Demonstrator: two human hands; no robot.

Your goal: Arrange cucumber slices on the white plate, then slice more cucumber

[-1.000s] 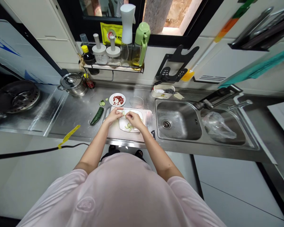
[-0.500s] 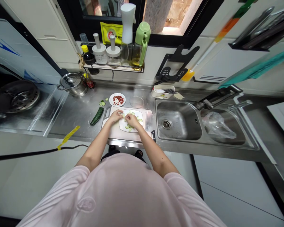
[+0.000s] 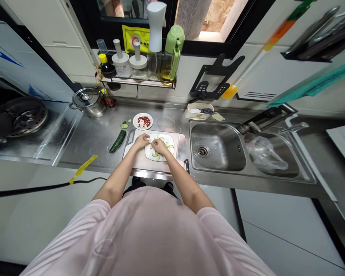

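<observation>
- The left hand sits at the top left of a white plate; its grip is narrow, with the fingertips pinched together; I cannot tell whether they hold anything.
- The right hand sits over the middle of the plate, its grip also narrow, with the fingertips bunched just beside the cucumber slices; whether one is held is hidden.
- The slices lie in a ring around the plate's rim, overlapping in places; the plate rests on a pale cutting board.
- The slices look thin, soft and wet, so they will be light, bendy and slippery; a gentle pinch at the edge would suit them best; the plate looks rigid but fragile, and is best held by its rim.
- Left of the board, a cut cucumber lies on the steel desk, with loose slices near a small plate of red berries.
- A kitchen knife handle lies at the board's right corner, by a steel sink.
</observation>
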